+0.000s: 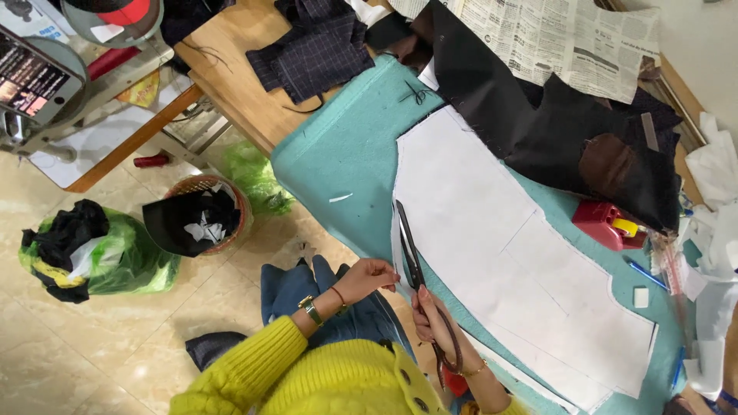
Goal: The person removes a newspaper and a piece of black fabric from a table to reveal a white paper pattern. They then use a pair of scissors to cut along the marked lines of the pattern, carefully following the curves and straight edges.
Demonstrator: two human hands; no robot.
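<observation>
A large white pattern piece lies flat on a teal table cover. My right hand grips the dark handles of long scissors, whose blades point away from me along the near edge of the white piece. My left hand, with a watch on its wrist, pinches the white edge strip just beside the blades. Yellow sleeves cover both of my arms.
Black fabric and a newspaper lie at the far side of the table. A red tape dispenser and a blue pen are on the right. A wicker basket of scraps, green bags and a sewing machine are on the left.
</observation>
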